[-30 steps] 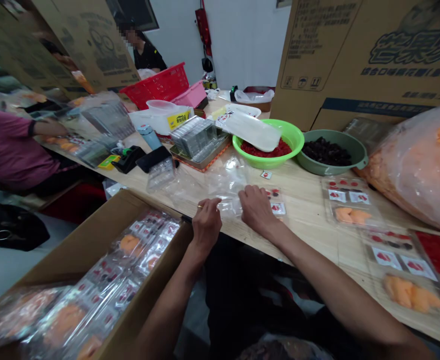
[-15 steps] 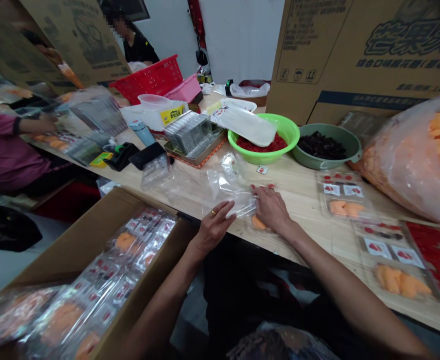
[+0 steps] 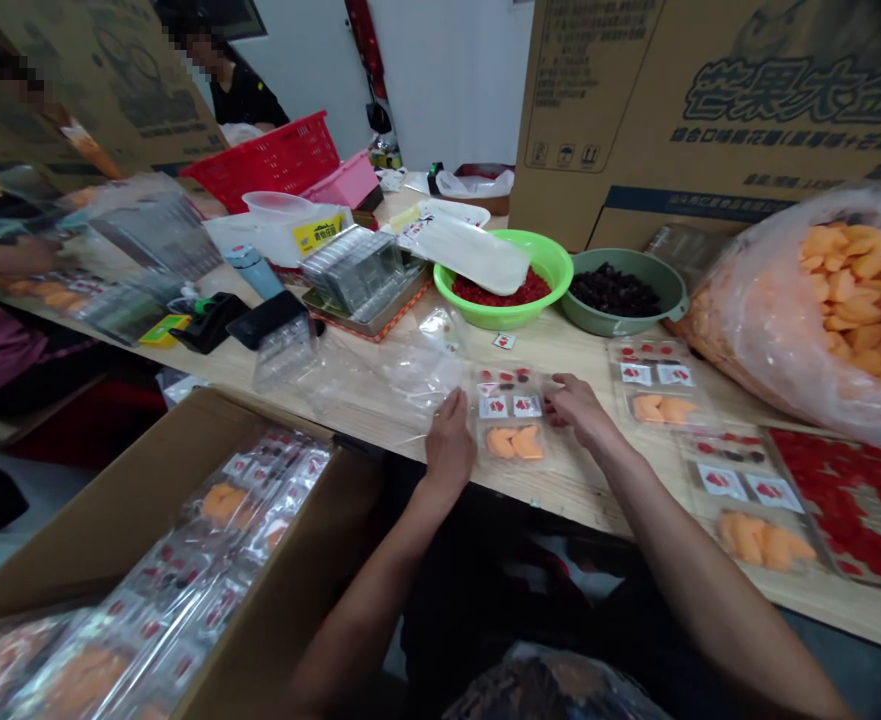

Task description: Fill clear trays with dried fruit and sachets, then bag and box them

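Observation:
A clear plastic tray point(image 3: 511, 408) lies on the table before me, with orange pieces in its lower compartment, two white sachets with red print in the middle, and red and dark pieces along the top. My left hand point(image 3: 451, 440) is at its left edge, fingers close together. At the right edge, my right hand point(image 3: 579, 405) has its fingertips curled against the plastic. A crumpled clear plastic bag point(image 3: 417, 370) lies just left of the tray. Behind it is a loose small sachet point(image 3: 504, 341).
Two filled trays lie right, beside a bag of orange pieces point(image 3: 860, 290) and a red-covered sheet point(image 3: 852, 500). Bowls, green point(image 3: 560, 262) and grey-green point(image 3: 590, 312), stand behind. An open carton point(image 3: 102, 490) with packed trays is at lower left. Other people sit farther left.
My right hand has moved off the top of the tray to its right edge, uncovering the contents. My left hand has come right, to the tray's left edge. The view has turned slightly right.

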A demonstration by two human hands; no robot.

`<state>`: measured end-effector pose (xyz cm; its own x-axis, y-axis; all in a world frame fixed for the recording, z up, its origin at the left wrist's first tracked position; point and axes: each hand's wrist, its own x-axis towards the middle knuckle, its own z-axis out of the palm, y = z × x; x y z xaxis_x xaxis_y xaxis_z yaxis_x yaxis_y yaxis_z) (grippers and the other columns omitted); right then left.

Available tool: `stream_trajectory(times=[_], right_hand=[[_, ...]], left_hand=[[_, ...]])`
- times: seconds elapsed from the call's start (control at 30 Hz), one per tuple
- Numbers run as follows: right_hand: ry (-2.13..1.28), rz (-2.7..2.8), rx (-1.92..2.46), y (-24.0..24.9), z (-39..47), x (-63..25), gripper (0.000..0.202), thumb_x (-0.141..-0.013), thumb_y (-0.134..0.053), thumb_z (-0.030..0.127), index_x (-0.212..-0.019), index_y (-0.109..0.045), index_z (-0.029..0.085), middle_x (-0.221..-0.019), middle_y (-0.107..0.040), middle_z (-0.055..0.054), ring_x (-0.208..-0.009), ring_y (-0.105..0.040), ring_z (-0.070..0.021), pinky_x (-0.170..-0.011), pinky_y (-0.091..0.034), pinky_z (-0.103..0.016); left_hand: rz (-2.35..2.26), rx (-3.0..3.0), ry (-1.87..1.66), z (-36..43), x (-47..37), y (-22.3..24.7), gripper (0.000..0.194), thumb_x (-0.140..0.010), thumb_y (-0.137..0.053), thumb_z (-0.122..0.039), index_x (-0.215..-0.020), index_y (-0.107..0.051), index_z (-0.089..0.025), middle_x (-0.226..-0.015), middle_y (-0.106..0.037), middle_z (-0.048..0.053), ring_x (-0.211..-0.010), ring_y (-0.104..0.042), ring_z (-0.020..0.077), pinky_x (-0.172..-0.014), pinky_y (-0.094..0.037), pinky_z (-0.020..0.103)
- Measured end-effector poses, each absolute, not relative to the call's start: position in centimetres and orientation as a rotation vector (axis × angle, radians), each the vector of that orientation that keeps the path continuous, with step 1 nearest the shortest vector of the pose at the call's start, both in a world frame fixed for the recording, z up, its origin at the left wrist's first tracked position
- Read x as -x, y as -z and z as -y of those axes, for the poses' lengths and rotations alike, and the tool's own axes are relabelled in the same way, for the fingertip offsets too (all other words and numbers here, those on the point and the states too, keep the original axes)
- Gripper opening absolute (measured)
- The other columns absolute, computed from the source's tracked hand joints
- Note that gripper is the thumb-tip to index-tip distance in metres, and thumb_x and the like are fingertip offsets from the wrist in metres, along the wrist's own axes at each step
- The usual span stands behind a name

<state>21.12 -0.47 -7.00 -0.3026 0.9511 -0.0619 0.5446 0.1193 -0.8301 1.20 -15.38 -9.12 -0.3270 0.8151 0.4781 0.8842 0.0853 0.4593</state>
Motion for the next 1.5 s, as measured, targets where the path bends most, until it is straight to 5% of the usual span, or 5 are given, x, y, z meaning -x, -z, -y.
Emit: stream_trajectory(times=[0.4, 0.63, 1.0, 1.33, 1.5], right_hand=[[-1.967, 1.196, 1.337, 4.9, 2.3, -19.0, 0.014, -0.06, -0.064, 0.011, -0.073, -0.063, 0.014, -0.051, -0.048, 0.003, -0.045, -0.036, -0.0076, -0.041, -0.023, -0.02], [-2.187, 1.074, 1.111, 2.2, 1.6, -26.2, 0.036, -0.062, -0.08, 0.014, -0.098, -0.074, 0.015, -0.073, -0.062, 0.0, -0.054, -0.044, -0.007, -0.047, -0.037, -0.019], [-2.581, 1.15, 1.009, 0.6, 8.3, -28.3, 0.051, -0.062, -0.094, 0.028, -0.108, -0.076, 0.014, -0.087, -0.068, -0.004, -0.063, -0.055, -0.0092, -0.053, -0.041, -0.019], [-2.565, 1.162, 0.815, -3.5, 8.6, -27.2, 0.043, -0.067, -0.09, 0.025, -0.106, -0.077, 0.015, -0.084, -0.063, -0.002, -0.063, -0.043, -0.0067, -0.05, -0.029, -0.018], [-2.553, 1.192, 0.776, -3.5, 9.2, -29.2, 0.049, -0.072, -0.089, 0.032, -0.116, -0.075, 0.016, -0.077, -0.055, 0.001, -0.06, -0.038, -0.0056, -0.05, -0.025, -0.017]], left_hand=[[2.181, 1.701, 1.011, 15.0, 1.0, 6.0, 0.061, -0.087, -0.04, 0.003, -0.143, -0.057, -0.014, -0.148, -0.058, 0.017, -0.138, -0.055, 0.0278, -0.115, -0.049, 0.046], [1.761, 1.671, 0.996, 14.4, 1.3, 1.7, 0.058, -0.096, -0.037, -0.004, -0.154, -0.043, -0.012, -0.155, -0.049, 0.02, -0.147, -0.044, 0.0285, -0.119, -0.04, 0.046], [1.749, 2.104, 0.582, 12.5, -1.5, 4.1, 0.04, -0.094, -0.047, -0.004, -0.128, -0.067, -0.013, -0.127, -0.072, 0.013, -0.099, -0.07, 0.0236, -0.091, -0.055, 0.039], [1.435, 1.775, 1.236, 9.2, -2.0, -6.9, 0.041, -0.098, -0.044, -0.012, -0.133, -0.065, -0.018, -0.123, -0.07, 0.01, -0.119, -0.064, 0.02, -0.107, -0.051, 0.037], [1.437, 1.607, 1.544, 10.7, -4.7, -4.2, 0.042, -0.103, -0.046, -0.022, -0.144, -0.055, -0.022, -0.133, -0.06, 0.012, -0.12, -0.061, 0.021, -0.093, -0.06, 0.033]])
